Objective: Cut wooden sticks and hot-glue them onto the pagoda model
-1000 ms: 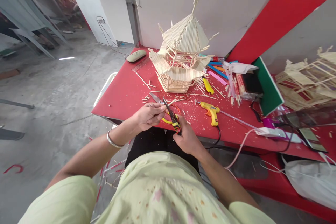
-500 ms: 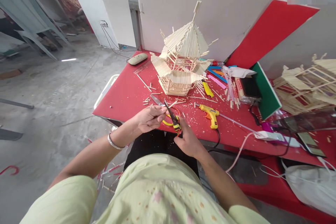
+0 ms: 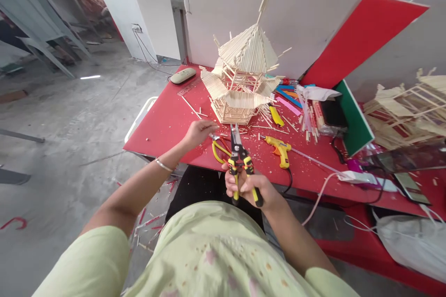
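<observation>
My right hand [image 3: 256,186] grips the black-and-yellow handles of a pair of pliers [image 3: 239,158]. Their jaws point away from me, slightly parted, toward the base of a pagoda model [image 3: 240,97] built of thin wooden sticks. Over the red table, my left hand [image 3: 199,133] has its fingertips pinched together; whatever is between them is too small to make out. Between the two hands lie scissors [image 3: 219,152] with yellow and red handles, partly hidden by the pliers. Short cut stick pieces are scattered around the model's base.
A yellow glue gun [image 3: 279,151] lies right of the pliers, its cord hanging over the table edge. Beyond it are a yellow cutter [image 3: 276,116], a green board [image 3: 355,118] and a second stick model [image 3: 393,111]. A computer mouse [image 3: 183,75] sits at the back left.
My left hand has moved forward and away from the pliers, toward the model's base. My right hand has turned the pliers so their jaws point forward and their handles face me.
</observation>
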Motion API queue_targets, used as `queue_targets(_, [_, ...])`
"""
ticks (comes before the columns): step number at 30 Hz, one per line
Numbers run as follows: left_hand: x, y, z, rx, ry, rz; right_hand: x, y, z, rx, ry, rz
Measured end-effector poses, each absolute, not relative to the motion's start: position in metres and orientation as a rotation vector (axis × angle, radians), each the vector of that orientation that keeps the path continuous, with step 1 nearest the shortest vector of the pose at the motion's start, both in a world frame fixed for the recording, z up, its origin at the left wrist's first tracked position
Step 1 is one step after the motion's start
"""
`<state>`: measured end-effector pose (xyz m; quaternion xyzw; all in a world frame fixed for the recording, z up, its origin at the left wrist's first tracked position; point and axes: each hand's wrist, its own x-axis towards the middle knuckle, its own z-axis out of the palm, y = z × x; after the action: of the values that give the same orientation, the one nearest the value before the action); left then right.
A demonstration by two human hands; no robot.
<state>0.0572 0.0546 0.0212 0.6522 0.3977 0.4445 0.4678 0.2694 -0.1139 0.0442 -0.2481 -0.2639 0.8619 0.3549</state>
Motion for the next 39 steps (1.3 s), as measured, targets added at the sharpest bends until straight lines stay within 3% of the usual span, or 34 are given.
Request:
queue_targets(5, [0.073, 0.09, 0.012, 1.857, 1.06, 1.213, 0.273, -0.097, 0.032, -0.602, -0.485, 2.374])
queue_targets(9, [0.077, 0.057, 0.017, 1.507, 0.67, 0.995, 0.275, -0.095, 0.028, -0.499, -0.457, 2.467])
queue_targets(14, [0.067, 0.03, 0.01, 1.205, 0.758, 1.105, 0.279, -0.112, 0.041, -0.727, -0.733, 2.395])
queue_targets(16, [0.06, 0.028, 0.006, 1.098, 0.832, 1.233, 0.285, -0.117, 0.046, -1.143, -1.057, 2.039])
queue_targets(21, [0.048, 0.016, 0.007, 0.854, 0.948, 1.372, 0.307, -0.107, 0.04, -2.335, -1.688, 0.372])
queue_targets(25, [0.049, 0.005, 0.008, 0.69, 0.897, 1.371, 0.311, -0.088, 0.03, -2.502, -1.803, -0.129])
queue_targets(28, [0.051, 0.001, 0.006, 0.616, 0.838, 1.378, 0.289, -0.078, 0.031, -2.175, -2.022, -0.186])
queue_targets(31, [0.051, -0.004, 0.005, 0.556, 0.836, 1.418, 0.253, -0.063, 0.034, -1.934, -2.287, -0.002])
queue_targets(39, [0.045, -0.01, 0.015, 0.371, 0.784, 1.378, 0.223, -0.018, 0.041, -2.081, -2.419, 0.118])
